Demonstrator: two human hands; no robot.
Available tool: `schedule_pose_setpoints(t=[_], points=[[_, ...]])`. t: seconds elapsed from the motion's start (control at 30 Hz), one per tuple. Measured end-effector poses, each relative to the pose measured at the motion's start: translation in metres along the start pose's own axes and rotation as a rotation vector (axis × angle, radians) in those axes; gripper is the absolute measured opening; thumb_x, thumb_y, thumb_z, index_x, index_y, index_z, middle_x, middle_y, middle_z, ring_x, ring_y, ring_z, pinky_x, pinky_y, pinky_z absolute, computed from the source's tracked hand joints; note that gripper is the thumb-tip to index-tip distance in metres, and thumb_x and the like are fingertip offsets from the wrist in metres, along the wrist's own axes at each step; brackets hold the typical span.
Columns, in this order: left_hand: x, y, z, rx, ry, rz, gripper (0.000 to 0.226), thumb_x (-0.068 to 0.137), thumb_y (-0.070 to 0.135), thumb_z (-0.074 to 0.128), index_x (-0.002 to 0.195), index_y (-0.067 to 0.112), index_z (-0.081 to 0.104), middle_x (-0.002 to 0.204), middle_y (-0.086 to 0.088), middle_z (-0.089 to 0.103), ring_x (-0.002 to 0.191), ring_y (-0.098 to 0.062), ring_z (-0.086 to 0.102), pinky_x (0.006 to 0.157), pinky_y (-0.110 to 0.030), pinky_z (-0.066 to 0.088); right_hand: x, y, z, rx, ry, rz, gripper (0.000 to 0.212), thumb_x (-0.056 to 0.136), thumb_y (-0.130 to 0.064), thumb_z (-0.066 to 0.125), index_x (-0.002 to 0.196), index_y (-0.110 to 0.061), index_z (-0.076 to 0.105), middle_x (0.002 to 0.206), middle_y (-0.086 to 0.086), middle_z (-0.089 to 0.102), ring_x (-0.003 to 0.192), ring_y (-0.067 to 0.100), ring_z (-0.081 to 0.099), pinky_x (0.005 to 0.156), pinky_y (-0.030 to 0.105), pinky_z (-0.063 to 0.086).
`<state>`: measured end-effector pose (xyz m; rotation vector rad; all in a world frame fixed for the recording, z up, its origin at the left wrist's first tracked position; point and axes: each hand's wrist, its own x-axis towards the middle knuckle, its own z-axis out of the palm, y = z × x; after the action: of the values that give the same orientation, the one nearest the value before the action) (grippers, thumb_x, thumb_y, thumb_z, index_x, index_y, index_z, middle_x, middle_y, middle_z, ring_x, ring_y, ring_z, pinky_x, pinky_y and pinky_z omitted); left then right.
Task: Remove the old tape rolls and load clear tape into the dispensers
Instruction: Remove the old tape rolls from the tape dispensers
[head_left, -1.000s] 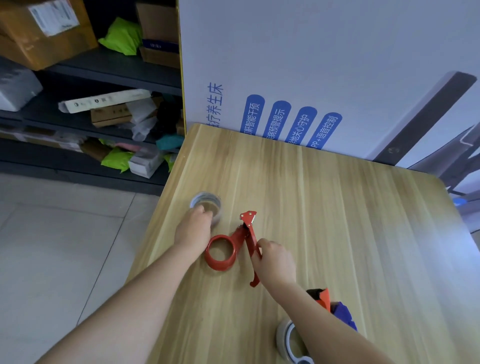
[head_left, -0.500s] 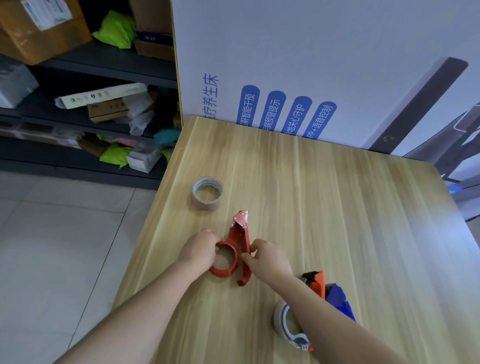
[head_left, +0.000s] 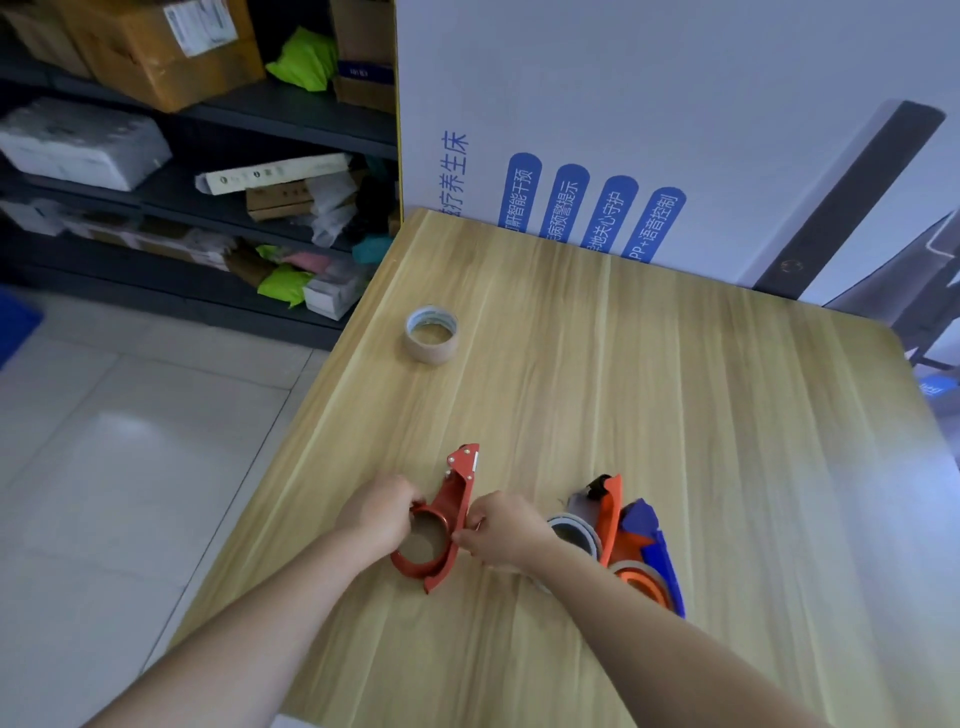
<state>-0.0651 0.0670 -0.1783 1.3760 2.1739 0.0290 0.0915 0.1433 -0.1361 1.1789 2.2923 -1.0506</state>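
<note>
An empty red tape dispenser (head_left: 451, 512) lies on the wooden table (head_left: 675, 415), its cutter end pointing away from me. My left hand (head_left: 382, 512) grips its ring from the left. My right hand (head_left: 501, 525) pinches its frame from the right. A clear tape roll (head_left: 431, 335) with a pale core lies flat farther back on the left. To the right of my right hand lies a second orange dispenser (head_left: 610, 514) with a tape roll (head_left: 574, 532) beside it, and a blue dispenser (head_left: 652, 545) leans against it.
A large white printed board (head_left: 649, 119) stands along the table's far edge. Dark shelves (head_left: 208, 171) with boxes and packets stand at the left, above a tiled floor (head_left: 130, 441). The table's left edge runs close to my left arm.
My left hand let go of the clear roll and came back to the red dispenser's ring. Both hands drew the dispenser nearer to me. The view now shows the other dispensers more fully.
</note>
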Motion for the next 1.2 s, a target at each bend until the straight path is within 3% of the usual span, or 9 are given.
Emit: schedule_pose_setpoints(t=[0.2, 0.27, 0.33, 0.4, 0.57, 0.77, 0.9, 1.03, 1.2], points=[[-0.031, 0.032, -0.002, -0.005, 0.238, -0.059, 0.024, 0.094, 0.017, 0.046, 0.107, 0.018, 0.066, 0.110, -0.004, 0.059, 0.099, -0.027, 0.060, 0.072, -0.033, 0.045, -0.035, 0.036, -0.010, -0.052, 0.219, 0.025, 0.031, 0.093, -0.034, 0.054, 0.119, -0.018, 0.063, 0.111, 0.004, 0.068, 0.105, 0.024, 0.062, 0.076, 0.027, 0.049], [-0.034, 0.053, -0.004, -0.064, 0.404, 0.058, 0.019, 0.090, 0.012, 0.052, 0.101, 0.016, 0.068, 0.098, -0.006, 0.058, 0.096, -0.029, 0.057, 0.071, -0.033, 0.045, -0.046, 0.052, -0.017, -0.114, 0.298, 0.043, 0.031, 0.095, -0.027, 0.050, 0.122, -0.017, 0.060, 0.095, 0.003, 0.068, 0.093, 0.024, 0.062, 0.058, 0.022, 0.041], [-0.034, 0.073, -0.001, -0.066, 0.461, 0.209, 0.016, 0.082, 0.010, 0.061, 0.094, 0.012, 0.070, 0.094, -0.007, 0.060, 0.095, -0.032, 0.057, 0.076, -0.039, 0.050, -0.056, 0.068, -0.024, -0.163, 0.353, 0.081, 0.026, 0.092, -0.020, 0.048, 0.113, -0.012, 0.062, 0.092, 0.004, 0.064, 0.088, 0.025, 0.060, 0.055, 0.025, 0.038], [-0.038, 0.096, 0.005, -0.001, 0.406, 0.323, 0.020, 0.086, 0.017, 0.060, 0.104, 0.013, 0.069, 0.105, -0.005, 0.061, 0.106, -0.028, 0.054, 0.087, -0.040, 0.048, -0.065, 0.082, -0.027, -0.189, 0.394, 0.110, 0.019, 0.090, -0.020, 0.049, 0.103, -0.011, 0.060, 0.102, 0.006, 0.063, 0.093, 0.025, 0.059, 0.060, 0.028, 0.042], [-0.041, 0.135, 0.025, 0.203, 0.138, 0.445, 0.051, 0.086, 0.043, 0.060, 0.131, 0.021, 0.051, 0.130, 0.001, 0.049, 0.124, -0.021, 0.043, 0.100, -0.035, 0.039, -0.073, 0.104, -0.023, -0.198, 0.389, 0.215, 0.024, 0.091, -0.023, 0.050, 0.111, -0.011, 0.053, 0.109, 0.008, 0.059, 0.105, 0.025, 0.054, 0.067, 0.031, 0.038], [-0.026, 0.145, 0.041, 0.176, 0.029, 0.459, 0.092, 0.075, 0.047, 0.073, 0.147, 0.015, 0.025, 0.148, -0.001, 0.031, 0.135, -0.022, 0.034, 0.108, -0.035, 0.034, -0.060, 0.107, -0.023, -0.073, 0.393, 0.339, 0.023, 0.093, -0.029, 0.044, 0.107, -0.011, 0.051, 0.094, 0.004, 0.061, 0.088, 0.024, 0.059, 0.061, 0.030, 0.039], [-0.013, 0.143, 0.037, 0.050, 0.058, 0.500, 0.063, 0.077, 0.045, 0.068, 0.130, 0.021, 0.044, 0.132, 0.001, 0.044, 0.124, -0.021, 0.043, 0.098, -0.032, 0.042, -0.056, 0.105, -0.028, 0.082, 0.393, 0.374, 0.018, 0.094, -0.027, 0.045, 0.101, -0.011, 0.040, 0.079, -0.002, 0.051, 0.077, 0.024, 0.053, 0.061, 0.031, 0.040], [0.001, 0.141, 0.023, -0.259, -0.001, 0.341, 0.026, 0.072, 0.044, 0.076, 0.083, 0.026, 0.061, 0.121, 0.006, 0.046, 0.109, -0.012, 0.048, 0.088, -0.024, 0.038, -0.050, 0.103, -0.038, 0.364, 0.441, 0.420, 0.034, 0.092, -0.040, 0.049, 0.110, -0.011, 0.044, 0.099, 0.004, 0.062, 0.089, 0.024, 0.060, 0.074, 0.035, 0.048], [0.016, 0.142, 0.003, -0.686, -0.027, 0.114, 0.025, 0.064, 0.021, 0.088, 0.070, 0.018, 0.064, 0.116, -0.001, 0.049, 0.101, -0.015, 0.053, 0.080, -0.022, 0.040, -0.037, 0.104, -0.048, 0.635, 0.352, 0.460, 0.054, 0.086, -0.064, 0.048, 0.097, -0.013, 0.061, 0.085, 0.005, 0.070, 0.077, 0.022, 0.067, 0.075, 0.036, 0.057]])
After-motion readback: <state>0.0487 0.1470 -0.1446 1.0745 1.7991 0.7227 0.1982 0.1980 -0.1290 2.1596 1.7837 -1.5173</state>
